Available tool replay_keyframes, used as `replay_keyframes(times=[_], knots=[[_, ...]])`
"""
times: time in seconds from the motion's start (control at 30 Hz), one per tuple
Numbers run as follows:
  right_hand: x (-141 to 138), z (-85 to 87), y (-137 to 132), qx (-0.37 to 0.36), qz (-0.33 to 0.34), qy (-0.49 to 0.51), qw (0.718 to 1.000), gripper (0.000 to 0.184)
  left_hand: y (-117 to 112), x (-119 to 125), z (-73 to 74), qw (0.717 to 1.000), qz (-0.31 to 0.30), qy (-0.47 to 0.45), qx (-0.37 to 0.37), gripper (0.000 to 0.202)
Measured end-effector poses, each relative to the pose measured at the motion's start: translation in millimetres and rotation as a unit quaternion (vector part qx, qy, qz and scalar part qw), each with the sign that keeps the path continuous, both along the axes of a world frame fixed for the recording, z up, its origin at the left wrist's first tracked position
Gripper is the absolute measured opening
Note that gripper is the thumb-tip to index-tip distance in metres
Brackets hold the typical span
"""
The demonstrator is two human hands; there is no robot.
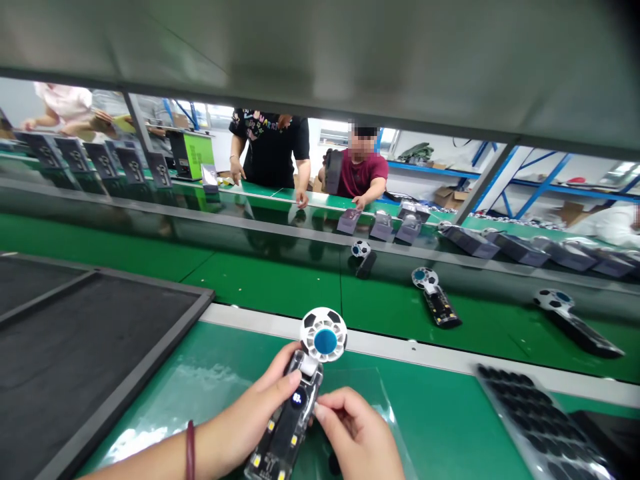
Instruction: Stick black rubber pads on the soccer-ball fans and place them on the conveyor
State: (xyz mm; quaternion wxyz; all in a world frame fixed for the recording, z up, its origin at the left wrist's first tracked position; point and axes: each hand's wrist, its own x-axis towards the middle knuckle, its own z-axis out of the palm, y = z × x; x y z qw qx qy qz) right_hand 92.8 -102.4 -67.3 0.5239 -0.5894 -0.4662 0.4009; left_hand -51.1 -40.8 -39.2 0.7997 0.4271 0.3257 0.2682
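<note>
Green conveyor belt (270,283), blue shelving (545,180), bright windows (335,133), grey overhead shelf (350,60)

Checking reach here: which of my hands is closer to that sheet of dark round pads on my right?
Right. The right hand is beside the handheld fan, nearer the pad sheet; the left hand grips the fan from its far side.

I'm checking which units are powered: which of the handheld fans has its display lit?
The handheld fan held in the left hand and right hand: its round display glows, while the three on the belt look dark.
</note>
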Motion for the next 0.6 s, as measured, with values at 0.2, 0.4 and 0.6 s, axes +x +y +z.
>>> replay_keyframes(times=[0.2, 0.4, 0.6], knots=[[-8, 15.0, 6, -0.014, 0.002, -0.034, 0.999, 0.018, -2, 12, 9.0, 0.999, 0.036, 0.014, 0.029, 0.048], [53, 42.1, -8, -0.032, -0.097, -0.091, 0.991, 0.022, 51, 18, 39.9, 0.989, 0.091, 0.031, 0.111, 0.028], [70, 10.9, -17, -0.042, -0.093, -0.300, 0.948, 0.034, 156, 38, 39.1, 0.951, 0.176, 0.127, 0.218, 0.032]])
